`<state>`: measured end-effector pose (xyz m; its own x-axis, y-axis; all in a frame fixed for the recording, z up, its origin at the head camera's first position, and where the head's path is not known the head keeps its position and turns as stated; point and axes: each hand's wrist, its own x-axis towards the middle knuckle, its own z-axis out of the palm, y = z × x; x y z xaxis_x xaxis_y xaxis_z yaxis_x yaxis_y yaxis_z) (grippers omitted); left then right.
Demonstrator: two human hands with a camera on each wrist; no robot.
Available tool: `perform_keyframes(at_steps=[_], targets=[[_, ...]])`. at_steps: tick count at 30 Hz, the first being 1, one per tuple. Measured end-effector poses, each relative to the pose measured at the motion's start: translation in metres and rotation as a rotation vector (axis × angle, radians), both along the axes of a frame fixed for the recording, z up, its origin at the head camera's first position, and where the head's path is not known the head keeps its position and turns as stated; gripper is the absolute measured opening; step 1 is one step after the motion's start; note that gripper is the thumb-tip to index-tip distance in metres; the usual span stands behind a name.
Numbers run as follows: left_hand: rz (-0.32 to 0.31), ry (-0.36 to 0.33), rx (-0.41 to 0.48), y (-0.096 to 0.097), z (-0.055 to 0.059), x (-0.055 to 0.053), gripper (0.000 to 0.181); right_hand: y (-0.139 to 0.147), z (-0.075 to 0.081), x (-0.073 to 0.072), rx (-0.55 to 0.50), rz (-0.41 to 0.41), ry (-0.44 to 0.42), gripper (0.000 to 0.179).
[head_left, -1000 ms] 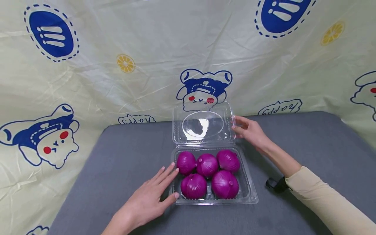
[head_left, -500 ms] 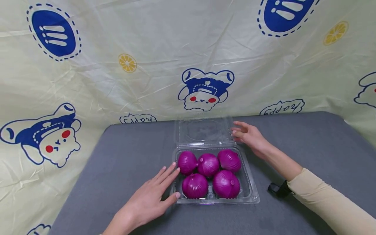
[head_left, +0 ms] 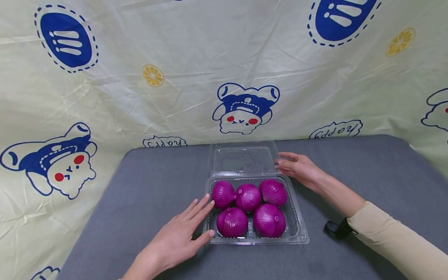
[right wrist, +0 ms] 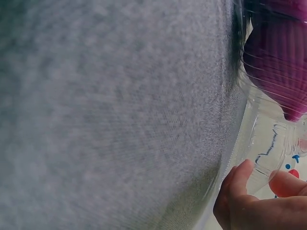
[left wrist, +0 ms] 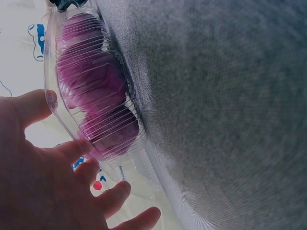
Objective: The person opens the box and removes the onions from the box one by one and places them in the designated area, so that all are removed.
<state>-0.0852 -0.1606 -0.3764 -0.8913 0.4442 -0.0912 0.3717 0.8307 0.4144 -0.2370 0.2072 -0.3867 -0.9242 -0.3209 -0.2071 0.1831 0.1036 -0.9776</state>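
A clear plastic container [head_left: 301,236] sits open near the middle of the grey counter [head_left: 140,186], a little to the right from where the person works. Five glossy purple onions [head_left: 247,197] fill most of it, three in the far row and two in the near row, with a strip of ribbed base showing between the front pair. The see-through lid [head_left: 241,157] is folded back at the hinge, lying low on the far side, toward the cloth.

At the container's left edge I see the left hand [head_left: 175,237], palm down, its fingers spread and fairly straight; from the left wrist view, the thumb and forefinger touch the plastic rim and wall without curling round them. The right hand [head_left: 302,169] is by the lid's right edge, fingers loose and slightly bent, gripping nothing that I can make out; whether the tips touch the lid, I cannot tell.

Past the right wrist, which carries a black device [head_left: 337,229], comes a cream sleeve [head_left: 395,237]. Behind the counter hangs a pale, creased cloth [head_left: 182,39] printed with blue-capped cartoon animals [head_left: 246,107], orange slices [head_left: 153,76] and "happy" lettering [head_left: 336,129].
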Motion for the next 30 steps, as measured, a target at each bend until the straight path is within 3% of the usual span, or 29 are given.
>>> perform_keyframes(at_steps=[11, 21, 26, 30], targets=[[0.004, -0.016, -0.016, 0.001, 0.000, -0.001, 0.069, 0.007, 0.004, 0.008, -0.062, -0.013, -0.034, 0.063], [0.002, 0.022, -0.013, 0.000, -0.001, 0.000, 0.068, 0.014, 0.012, 0.016, -0.146, 0.011, -0.092, 0.069], [0.006, 0.005, -0.020, 0.000, -0.001, -0.001, 0.069, 0.018, 0.012, 0.022, -0.059, 0.024, -0.037, 0.067], [0.008, -0.014, -0.028, 0.001, -0.001, -0.002, 0.069, 0.020, 0.009, 0.028, 0.042, 0.014, 0.075, 0.065]])
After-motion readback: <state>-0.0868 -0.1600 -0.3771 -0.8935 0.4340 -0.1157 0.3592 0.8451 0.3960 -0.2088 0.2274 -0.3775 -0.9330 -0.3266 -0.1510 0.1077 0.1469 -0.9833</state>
